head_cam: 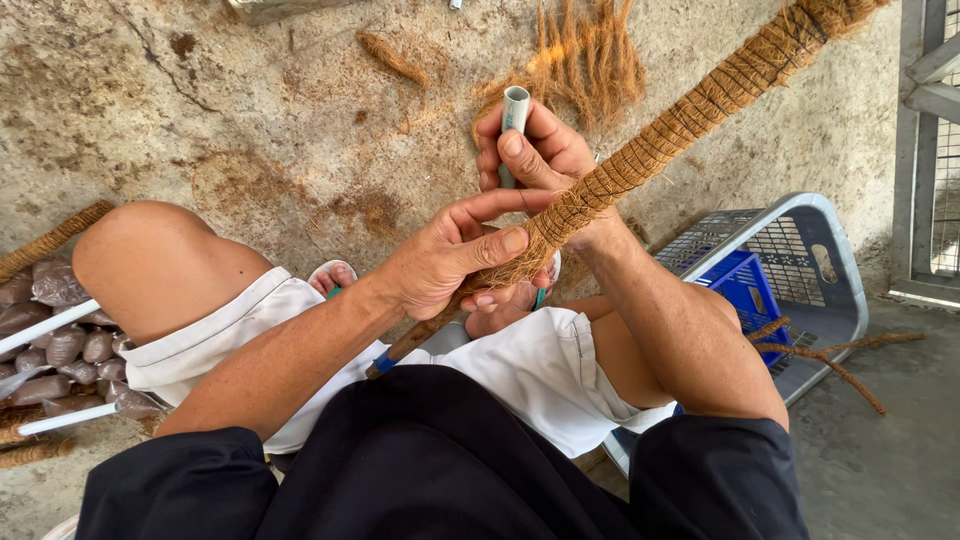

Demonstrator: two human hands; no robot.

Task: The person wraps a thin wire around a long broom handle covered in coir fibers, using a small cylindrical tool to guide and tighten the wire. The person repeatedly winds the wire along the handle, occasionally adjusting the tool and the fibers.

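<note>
The left hand [455,262] is clamped around the lower end of a long pole [690,115] wrapped in coarse brown fibre cord, thumb and fingers pressing loose fibre against it. The right hand [535,150] is closed on a short, smooth grey tube [514,112], held upright just beside the pole. The pole slants up to the right across the rough, stained concrete floor [280,130]. A tuft of loose fibre [590,55] lies behind the hands. A grey plastic basket [830,260] stands to the right, and brown filled bags [60,345] lie to the left.
</note>
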